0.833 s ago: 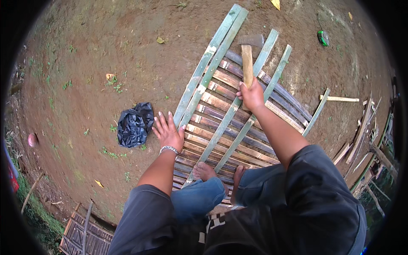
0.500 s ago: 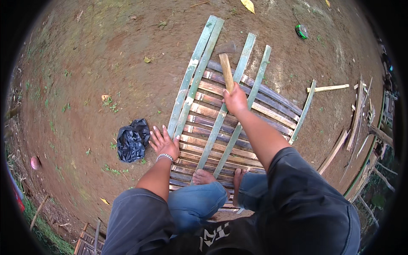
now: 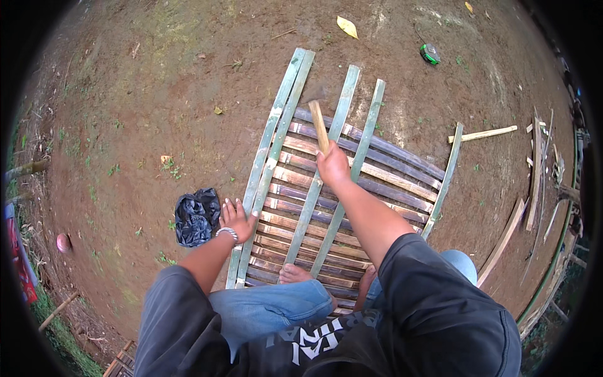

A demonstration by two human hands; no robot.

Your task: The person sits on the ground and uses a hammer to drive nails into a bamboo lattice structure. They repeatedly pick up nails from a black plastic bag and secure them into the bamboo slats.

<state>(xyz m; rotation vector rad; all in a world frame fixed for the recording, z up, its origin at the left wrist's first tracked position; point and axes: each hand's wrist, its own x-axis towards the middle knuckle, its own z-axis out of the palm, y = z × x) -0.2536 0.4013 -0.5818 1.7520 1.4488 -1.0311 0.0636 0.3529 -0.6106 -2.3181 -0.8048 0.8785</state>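
- Head of the wooden-handled tool (image 3: pixel 319 127) is out of sight; the right hand (image 3: pixel 333 167) grips the handle over the woven bamboo panel (image 3: pixel 352 188) lying on the dirt.
- Left hand (image 3: pixel 235 218) lies open, fingers spread, on the panel's left edge.
- Crumpled black bag (image 3: pixel 196 216) sits just beside it.

Soft, even daylight, bright enough throughout, no glare. Faint diffuse shadows only, beneath the right hand (image 3: pixel 333 168) and along the bamboo slats (image 3: pixel 377 169). Strong fisheye bending: straight slats bowed outward, black circular vignette at every corner. Centre fairly sharp; slight motion blur on the wooden handle (image 3: pixel 319 127). Softer detail and smeared colour toward the rim, notably the scrap wood (image 3: pixel 537 169) at right.
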